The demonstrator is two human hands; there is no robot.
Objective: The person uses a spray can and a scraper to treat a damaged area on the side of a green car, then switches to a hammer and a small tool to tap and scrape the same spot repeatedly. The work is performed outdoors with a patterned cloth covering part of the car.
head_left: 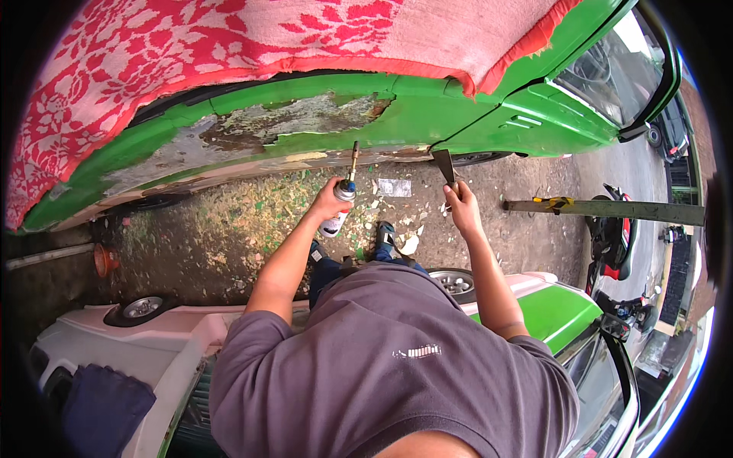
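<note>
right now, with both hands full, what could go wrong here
If the torch in the left hand is lit (no flame is visible), its nozzle, aimed toward the green car, might scorch the cloth draped over it. The scraper in the right hand could gouge the smooth door nearby. Loose flakes might slip underfoot.

"What do we count mid-frame?"
"We see two hands, one left hand (330, 201) and one right hand (463, 210), plus one torch (346, 191), one scraper (444, 166) and two shoes (385, 235)."
"And elsewhere?"
"We get two cloths: one red cloth (221, 53) at the top, one dark cloth (105, 408) at lower left. We find one post (626, 210) at right and two wheels (143, 307) on the lower car (172, 336)."
</note>
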